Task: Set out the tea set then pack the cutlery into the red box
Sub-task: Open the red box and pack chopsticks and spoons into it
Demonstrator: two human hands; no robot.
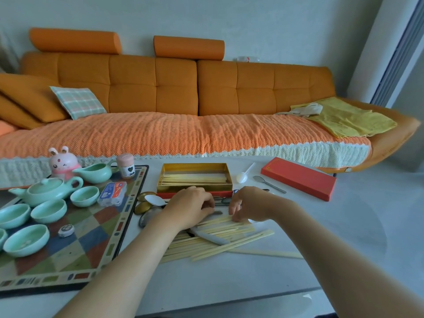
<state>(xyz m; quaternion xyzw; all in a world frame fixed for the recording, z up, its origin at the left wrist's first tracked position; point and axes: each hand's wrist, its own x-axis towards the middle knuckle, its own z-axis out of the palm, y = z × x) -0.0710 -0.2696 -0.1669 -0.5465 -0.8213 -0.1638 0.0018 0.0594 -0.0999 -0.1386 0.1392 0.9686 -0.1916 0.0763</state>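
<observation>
The red box (195, 193) with a gold lining lies open mid-table, several pale chopsticks inside it. Its red lid (300, 179) lies to the right. A loose heap of chopsticks (220, 239) is spread in front of the box. My left hand (190, 206) and my right hand (250, 203) are curled over the far end of the heap, fingertips on the chopsticks. Spoons (149, 203) lie left of my left hand. The green teapot (46, 190), pitcher (96, 173) and several green cups (49, 210) stand on the chequered mat (91, 237).
A white plastic spoon (244, 175) and a metal spoon (268, 183) lie between box and lid. A pink rabbit figure (62, 162), a small pink jar (125, 166) and a clear plastic case (112, 193) sit on the mat. An orange sofa (183, 99) runs behind the table.
</observation>
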